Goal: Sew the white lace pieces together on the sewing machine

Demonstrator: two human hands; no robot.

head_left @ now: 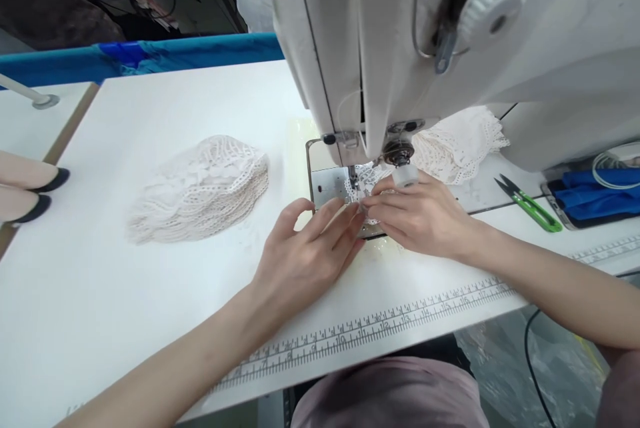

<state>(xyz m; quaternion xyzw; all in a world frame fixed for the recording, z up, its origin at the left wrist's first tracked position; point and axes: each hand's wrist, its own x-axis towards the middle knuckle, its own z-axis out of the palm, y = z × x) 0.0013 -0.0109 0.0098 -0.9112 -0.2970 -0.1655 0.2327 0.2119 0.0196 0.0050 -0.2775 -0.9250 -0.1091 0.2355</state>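
A small piece of white lace lies under the presser foot of the sewing machine. My right hand pinches the near edge of this lace just in front of the foot. Beside it, my left hand rests with fingers stretched towards the lace and the thumb held apart over the metal needle plate. The fingertips of both hands come close together, and the lace beneath them is partly hidden.
To the left lies a pile of white lace pieces. More lace sits behind my right hand, under the machine arm. Green-handled thread snips and blue cloth are at right. A printed ruler runs along the table's front edge.
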